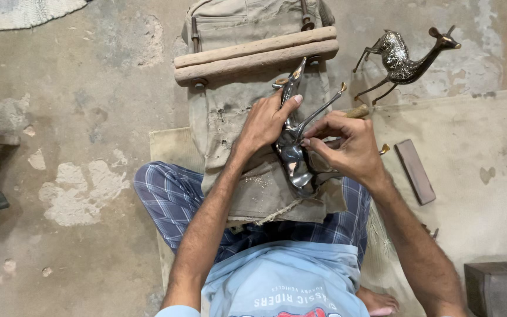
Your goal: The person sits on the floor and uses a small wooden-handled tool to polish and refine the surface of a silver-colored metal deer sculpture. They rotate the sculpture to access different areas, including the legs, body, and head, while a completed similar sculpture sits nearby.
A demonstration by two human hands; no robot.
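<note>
A shiny metal deer figure (293, 154) lies on a worn beige cloth (230, 117) over my lap. My left hand (265, 122) grips its neck and upper body, thumb stretched along the head end. My right hand (347, 144) pinches a tool with a wooden handle (357, 111) against the figure's body, fingers closed around it. The figure's thin legs (324, 105) stick up to the right between my hands. Its head rests near two wooden bars (253, 56) at the top of the cloth.
A second, finished deer figure (403, 58) with dark engraved body stands on the floor at upper right. A flat dark sharpening stone (416, 171) lies on a beige mat (476, 152) to the right. A dark metal box (500, 287) sits at lower right. Rough concrete floor (89, 117) is on the left.
</note>
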